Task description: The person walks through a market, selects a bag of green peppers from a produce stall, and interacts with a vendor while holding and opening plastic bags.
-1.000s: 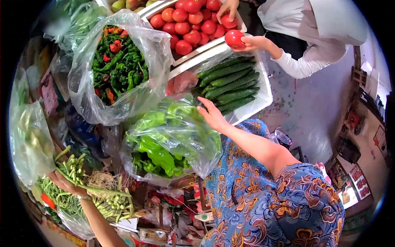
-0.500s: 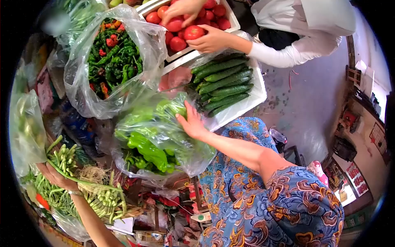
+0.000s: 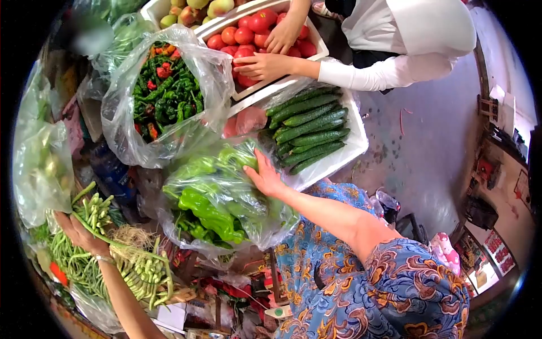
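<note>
Two bare hands lie apart: the right hand (image 3: 265,178), fingers spread, touches the clear plastic bag (image 3: 274,220) of green peppers (image 3: 210,210) at center; the left hand (image 3: 82,234), grip unclear, meets long beans (image 3: 97,212) lower left. Sideways pressure could spill peppers.

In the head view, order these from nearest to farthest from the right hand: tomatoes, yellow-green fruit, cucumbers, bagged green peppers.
1. Bagged green peppers: right at the right hand
2. Cucumbers: up and right of it
3. Tomatoes: past the cucumbers, near the top
4. Yellow-green fruit: top edge
</note>
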`<state>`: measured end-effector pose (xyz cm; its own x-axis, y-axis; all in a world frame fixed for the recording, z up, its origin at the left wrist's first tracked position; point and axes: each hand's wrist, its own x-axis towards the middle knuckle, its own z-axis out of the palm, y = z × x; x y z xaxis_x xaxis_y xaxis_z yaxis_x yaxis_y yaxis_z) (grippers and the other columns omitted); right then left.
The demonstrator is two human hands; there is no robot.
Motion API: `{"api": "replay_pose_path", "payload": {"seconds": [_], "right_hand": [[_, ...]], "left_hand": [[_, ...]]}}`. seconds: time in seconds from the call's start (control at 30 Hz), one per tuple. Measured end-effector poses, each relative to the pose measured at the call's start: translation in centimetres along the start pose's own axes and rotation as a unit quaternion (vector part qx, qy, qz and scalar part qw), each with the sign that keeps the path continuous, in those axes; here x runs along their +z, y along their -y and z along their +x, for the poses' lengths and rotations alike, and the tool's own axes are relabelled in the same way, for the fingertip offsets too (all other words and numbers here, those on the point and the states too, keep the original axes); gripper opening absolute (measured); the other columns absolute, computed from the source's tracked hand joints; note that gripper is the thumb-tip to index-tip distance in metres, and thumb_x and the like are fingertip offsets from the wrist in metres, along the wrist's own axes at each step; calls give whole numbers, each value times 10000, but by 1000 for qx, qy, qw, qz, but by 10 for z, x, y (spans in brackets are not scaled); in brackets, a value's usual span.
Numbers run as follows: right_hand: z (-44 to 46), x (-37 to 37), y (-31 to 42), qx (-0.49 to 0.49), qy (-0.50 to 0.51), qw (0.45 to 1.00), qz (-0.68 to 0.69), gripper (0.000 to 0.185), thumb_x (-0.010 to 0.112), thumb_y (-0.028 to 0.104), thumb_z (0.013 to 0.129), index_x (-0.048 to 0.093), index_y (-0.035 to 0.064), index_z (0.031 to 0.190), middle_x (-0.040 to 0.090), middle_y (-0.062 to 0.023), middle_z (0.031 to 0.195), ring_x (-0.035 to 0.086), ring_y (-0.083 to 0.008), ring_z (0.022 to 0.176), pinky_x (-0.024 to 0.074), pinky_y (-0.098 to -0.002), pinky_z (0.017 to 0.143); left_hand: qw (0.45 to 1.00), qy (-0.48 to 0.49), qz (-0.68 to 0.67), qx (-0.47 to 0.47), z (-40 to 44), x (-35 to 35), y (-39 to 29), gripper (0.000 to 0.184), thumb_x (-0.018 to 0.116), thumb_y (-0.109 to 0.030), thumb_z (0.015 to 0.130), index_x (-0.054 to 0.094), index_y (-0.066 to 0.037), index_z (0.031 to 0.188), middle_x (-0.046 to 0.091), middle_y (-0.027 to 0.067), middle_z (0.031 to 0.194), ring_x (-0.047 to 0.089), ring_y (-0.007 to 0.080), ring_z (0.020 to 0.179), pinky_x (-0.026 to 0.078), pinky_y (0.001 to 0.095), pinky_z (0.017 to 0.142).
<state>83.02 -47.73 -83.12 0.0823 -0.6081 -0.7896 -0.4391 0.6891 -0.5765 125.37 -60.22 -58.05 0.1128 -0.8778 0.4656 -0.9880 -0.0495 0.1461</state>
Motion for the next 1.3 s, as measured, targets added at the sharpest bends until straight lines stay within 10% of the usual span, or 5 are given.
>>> {"api": "replay_pose_path", "payload": {"seconds": [0.17,0.47,0.63,0.7,1.3], "right_hand": [[8,-21,-13,18,53,998,20,838,434,667,887,154,205,1528,223,-172,1551,270,-396,1398,159,-621,1099],[-27,-98,-71,4,3,1000,-20,669,533,449,911,372,72,1439,368,-262,1441,404,-390,1310,335,-388,1084],[-113,-154,-128,145,119,948,-256,754,533,584,860,332,190,1470,290,-223,1497,411,-389,1314,256,-629,1058],[-144,-167,-160,186,154,923,-300,778,532,594,858,307,184,1479,287,-226,1495,409,-426,1304,275,-577,1079],[-216,-164,-241,179,125,963,-158,634,592,515,838,521,159,1357,510,-187,1369,490,-366,1250,368,-434,1061]], "left_hand": [[1000,9,4,-15,-2,-2,1,570,431,-384,982,413,-32,1430,371,137,1502,316,283,1403,216,429,1152],[1000,8,29,2,0,-3,-10,513,431,-303,986,438,-14,1410,378,174,1490,335,330,1382,219,427,1143],[999,7,34,14,2,-3,-17,489,416,-289,1001,436,-34,1418,376,180,1490,341,337,1375,234,432,1130],[1000,4,26,5,2,-3,-17,486,418,-303,1004,438,-59,1424,376,163,1493,342,325,1378,249,434,1125],[994,-12,107,-19,0,0,-16,547,338,-425,1002,388,-140,1466,348,191,1503,406,391,1314,296,468,1070]]}}
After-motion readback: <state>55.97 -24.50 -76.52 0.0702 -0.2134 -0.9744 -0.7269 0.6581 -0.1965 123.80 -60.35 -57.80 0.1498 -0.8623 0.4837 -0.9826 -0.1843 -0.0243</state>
